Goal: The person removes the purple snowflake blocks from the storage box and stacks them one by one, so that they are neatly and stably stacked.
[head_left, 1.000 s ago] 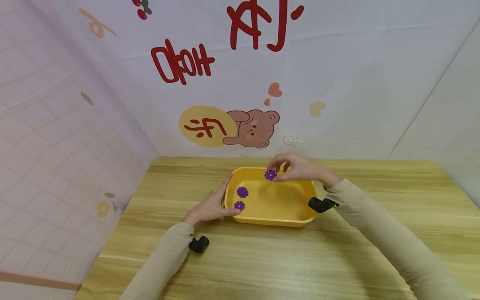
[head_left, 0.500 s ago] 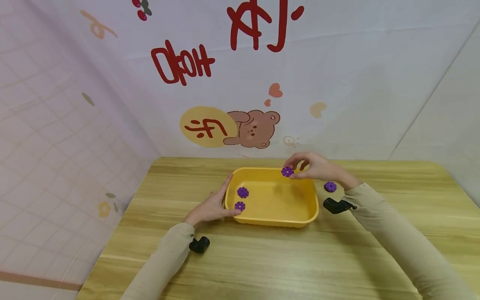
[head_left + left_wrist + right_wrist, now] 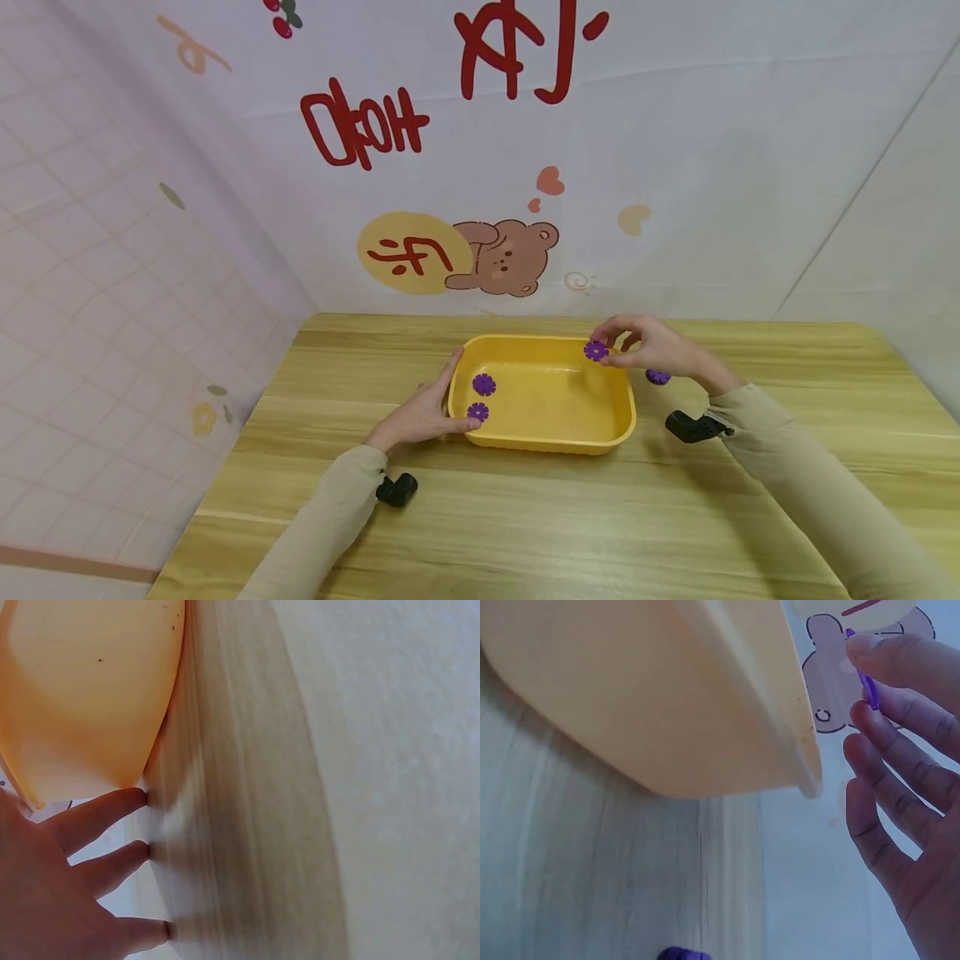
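Observation:
My right hand [image 3: 648, 346] pinches a purple snowflake disc [image 3: 596, 351] between thumb and fingers, above the far right part of a yellow plastic basin [image 3: 555, 446]. In the right wrist view this disc [image 3: 866, 679] is seen nearly edge-on, its other fingers loosely bent. My left hand [image 3: 423, 414] rests against the basin's left end, thumb over the near rim and index finger along the side. The left wrist view shows its fingers [image 3: 112, 870] spread and fairly straight, tips against the tabletop. Inside the basin, at its left, lie two purple snowflake discs, one farther [image 3: 484, 384] and one nearer [image 3: 477, 412].
More purple pieces [image 3: 657, 377] sit on the wooden table [image 3: 525, 525] just right of the basin, partly behind my right hand; the right wrist view shows them [image 3: 684, 953] at its bottom edge. A printed white cloth [image 3: 675, 167] hangs behind the table.
My right hand has moved right with the snowflake disc, from above the basin's middle to its far right corner. My left hand, the basin and the two discs inside have stayed put.

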The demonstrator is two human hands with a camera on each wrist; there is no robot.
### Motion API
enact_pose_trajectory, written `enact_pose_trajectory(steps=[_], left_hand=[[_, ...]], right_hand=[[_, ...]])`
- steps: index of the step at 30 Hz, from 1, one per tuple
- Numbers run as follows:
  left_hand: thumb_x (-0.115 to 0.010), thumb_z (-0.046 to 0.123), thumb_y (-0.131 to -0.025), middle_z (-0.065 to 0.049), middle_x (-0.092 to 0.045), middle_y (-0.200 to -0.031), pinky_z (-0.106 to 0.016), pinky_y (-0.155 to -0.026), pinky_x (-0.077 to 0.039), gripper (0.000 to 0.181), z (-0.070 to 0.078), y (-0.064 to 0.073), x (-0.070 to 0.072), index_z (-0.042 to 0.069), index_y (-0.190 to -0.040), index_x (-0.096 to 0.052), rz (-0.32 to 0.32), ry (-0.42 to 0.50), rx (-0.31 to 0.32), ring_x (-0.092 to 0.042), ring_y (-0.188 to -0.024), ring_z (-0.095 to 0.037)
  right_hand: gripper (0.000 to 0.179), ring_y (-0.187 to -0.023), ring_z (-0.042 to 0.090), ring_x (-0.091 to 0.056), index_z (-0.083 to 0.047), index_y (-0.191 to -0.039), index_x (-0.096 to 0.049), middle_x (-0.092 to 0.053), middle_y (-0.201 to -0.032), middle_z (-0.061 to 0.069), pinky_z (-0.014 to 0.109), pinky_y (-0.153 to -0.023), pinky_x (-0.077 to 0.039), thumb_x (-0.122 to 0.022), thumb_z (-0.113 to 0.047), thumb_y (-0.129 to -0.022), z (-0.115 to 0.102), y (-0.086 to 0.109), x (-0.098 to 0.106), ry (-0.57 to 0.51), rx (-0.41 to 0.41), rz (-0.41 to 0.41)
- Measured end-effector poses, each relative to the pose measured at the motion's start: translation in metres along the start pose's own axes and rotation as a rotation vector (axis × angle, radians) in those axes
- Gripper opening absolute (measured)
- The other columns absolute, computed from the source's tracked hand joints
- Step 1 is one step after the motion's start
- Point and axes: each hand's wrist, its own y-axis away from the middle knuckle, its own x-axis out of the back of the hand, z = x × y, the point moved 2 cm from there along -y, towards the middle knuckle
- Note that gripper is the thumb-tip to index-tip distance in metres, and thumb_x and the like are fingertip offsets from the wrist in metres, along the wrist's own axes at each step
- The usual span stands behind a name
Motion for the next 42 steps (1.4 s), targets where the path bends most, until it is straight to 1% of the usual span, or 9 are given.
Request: enact_pose_trajectory(steps=[8,15,19,22,24,29,30,37,42], left_hand=[[-0.073,0.059,-0.078,-0.009,-0.012,-0.159,-0.06,-0.111,0.003,0.119,-0.001,0.0,-0.001,0.022,-0.156,0.009,0.005,0.006,0.003,-0.025,-0.139,-0.037],[-0.072,0.06,-0.077,-0.01,-0.013,-0.159,-0.06,-0.111,0.003,0.119,-0.001,0.001,-0.001,0.022,-0.156,0.009,0.006,0.003,-0.002,-0.026,-0.139,-0.038],[-0.072,0.06,-0.078,-0.009,-0.012,-0.159,-0.06,-0.111,0.003,0.119,-0.002,0.0,-0.002,0.022,-0.156,0.01,0.009,-0.019,-0.002,-0.027,-0.139,-0.035],[-0.071,0.061,-0.078,-0.008,-0.012,-0.159,-0.061,-0.111,0.002,0.119,-0.002,-0.001,-0.002,0.021,-0.156,0.01,0.008,-0.023,-0.003,-0.027,-0.139,-0.036],[-0.071,0.062,-0.077,-0.008,-0.011,-0.16,-0.061,-0.111,0.002,0.119,-0.002,-0.001,-0.002,0.02,-0.156,0.009,0.007,-0.022,-0.006,-0.026,-0.139,-0.036],[-0.071,0.061,-0.078,-0.007,-0.01,-0.16,-0.061,-0.111,0.002,0.119,-0.002,-0.001,-0.001,0.021,-0.156,0.01,0.005,-0.022,-0.003,-0.025,-0.14,-0.035],[-0.071,0.06,-0.079,-0.007,-0.009,-0.16,-0.061,-0.111,0.002,0.118,-0.002,-0.001,-0.001,0.022,-0.155,0.01,0.004,-0.022,0.0,-0.025,-0.14,-0.035],[-0.072,0.057,-0.079,-0.007,-0.012,-0.159,-0.06,-0.111,0.004,0.117,0.0,-0.001,0.0,0.029,-0.154,0.012,0.0,-0.018,0.014,-0.026,-0.139,-0.036],[-0.073,0.054,-0.08,-0.007,-0.012,-0.159,-0.06,-0.111,0.004,0.116,-0.001,-0.001,0.001,0.033,-0.153,0.014,-0.004,-0.014,0.013,-0.024,-0.139,-0.037]], right_hand=[[0.026,-0.089,0.016,-0.059,-0.006,-0.109,-0.068,-0.067,-0.099,0.001,0.031,-0.073,-0.053,-0.075,-0.006,-0.084,0.013,0.015,0.007,0.024,-0.003,0.057],[0.027,-0.089,0.02,-0.059,-0.004,-0.11,-0.067,-0.067,-0.102,0.005,0.029,-0.073,-0.052,-0.074,-0.004,-0.084,0.026,0.035,0.019,0.037,-0.047,0.103],[0.027,-0.087,0.018,-0.058,-0.002,-0.11,-0.067,-0.066,-0.102,0.009,0.026,-0.07,-0.052,-0.073,0.001,-0.083,0.031,0.043,0.028,0.055,-0.047,0.14],[0.027,-0.086,0.016,-0.058,-0.001,-0.11,-0.067,-0.066,-0.102,0.011,0.024,-0.069,-0.052,-0.072,0.002,-0.084,0.034,0.049,0.033,0.055,-0.052,0.145],[0.026,-0.086,0.016,-0.058,0.0,-0.109,-0.066,-0.066,-0.101,0.012,0.024,-0.069,-0.053,-0.072,0.003,-0.084,0.032,0.051,0.035,0.061,-0.063,0.141],[0.023,-0.084,0.016,-0.059,0.001,-0.107,-0.066,-0.066,-0.098,0.01,0.025,-0.07,-0.053,-0.072,0.0,-0.085,0.041,0.056,0.033,0.055,-0.091,0.13],[0.023,-0.084,0.015,-0.059,0.0,-0.107,-0.067,-0.066,-0.098,0.009,0.024,-0.07,-0.053,-0.073,-0.002,-0.085,0.047,0.059,0.032,0.053,-0.097,0.131],[0.024,-0.087,0.016,-0.061,0.004,-0.107,-0.066,-0.066,-0.101,0.016,0.019,-0.073,-0.052,-0.072,0.003,-0.084,0.064,0.071,0.024,0.003,-0.121,0.166],[0.027,-0.093,0.016,-0.062,0.006,-0.109,-0.065,-0.065,-0.105,0.019,0.022,-0.078,-0.053,-0.073,0.003,-0.084,0.073,0.077,0.018,-0.024,-0.159,0.173]])
